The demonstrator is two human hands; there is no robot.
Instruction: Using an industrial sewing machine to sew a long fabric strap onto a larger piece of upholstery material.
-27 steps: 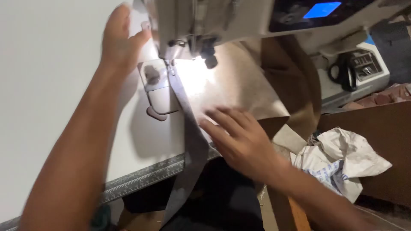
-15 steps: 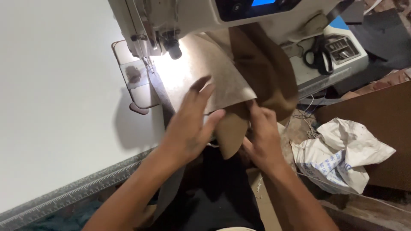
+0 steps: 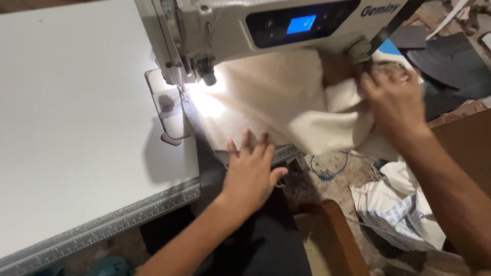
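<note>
Left hand [image 3: 251, 171]: lies flat, palm down, fingers spread, on the near edge of the cream fabric [image 3: 276, 102] where it meets the front edge of the white table [image 3: 76, 128]. The fingertips press the cloth; nothing is pinched.

Right hand [image 3: 391, 99]: reaches in at the far right, under the arm of the sewing machine [image 3: 220, 30]. The fingers are bent and closed into a bunched fold of the same fabric; how tight the hold is cannot be told.

Cream fabric: one piece, spread under the machine head and brightly lit near the needle area [image 3: 207, 76], draping over the table edge between the two hands, thickly folded at the right.

Sewing machine: off-white body, dark control panel on its front with a small blue lit screen [image 3: 300, 24] at the panel's middle.

Table: white top, with a grey ruler strip [image 3: 102, 225] along its front edge.

Package: crumpled white sack with blue print [image 3: 404, 212], on the floor at lower right, below the right forearm.

Blue thread tangle [image 3: 327, 171]: on the floor just left of the sack.

Brown board [image 3: 332, 235]: leaning at lower centre.
</note>
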